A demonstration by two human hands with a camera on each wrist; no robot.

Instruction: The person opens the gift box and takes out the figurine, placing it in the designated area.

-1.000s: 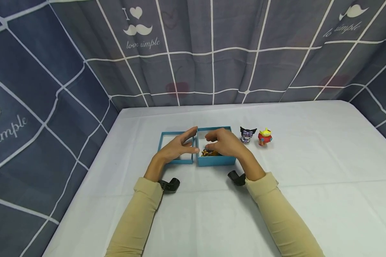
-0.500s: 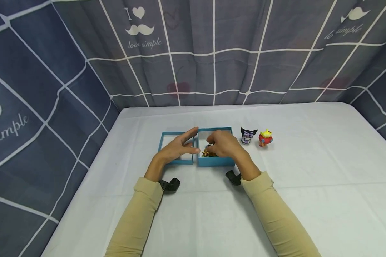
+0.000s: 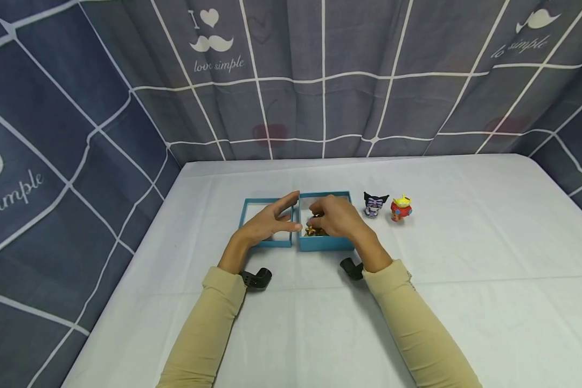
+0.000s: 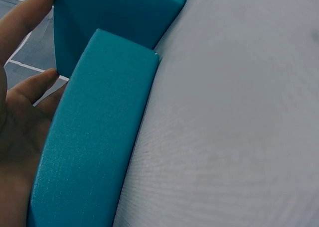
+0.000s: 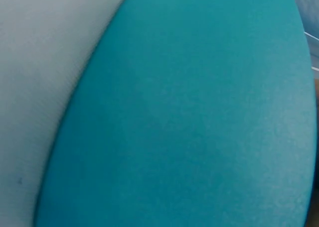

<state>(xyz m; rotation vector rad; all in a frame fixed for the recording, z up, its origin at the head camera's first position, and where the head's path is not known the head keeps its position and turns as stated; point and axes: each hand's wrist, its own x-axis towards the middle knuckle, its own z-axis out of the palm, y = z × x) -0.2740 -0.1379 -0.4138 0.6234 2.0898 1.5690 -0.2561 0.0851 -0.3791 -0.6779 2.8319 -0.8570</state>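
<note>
Left hand (image 3: pixel 267 222), fingers extended, stretches over a shallow lid (image 3: pixel 272 244) toward a blue box (image 3: pixel 326 245); the right hand (image 3: pixel 340 217), fingers bent, reaches inside at a golden thing (image 3: pixel 314 232), grip uncertain. Box opening faces up; the golden thing's long axis is hidden. Two figurines (image 3: pixel 374 207) stand beyond on white cloth (image 3: pixel 465 231). Grey curtain (image 3: pixel 356 48) reads "love simple".

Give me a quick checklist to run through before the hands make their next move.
1. Box open and upright on the table: ok.
2. Lid off, beside the box: ok.
3. Left hand at the box's edge: ok.
4. Right hand inside the box: ok.
5. Gold thing firmly gripped: cannot tell; fingers partly hide it.
6. Purple figure and red figure apart from the box: ok.
</note>
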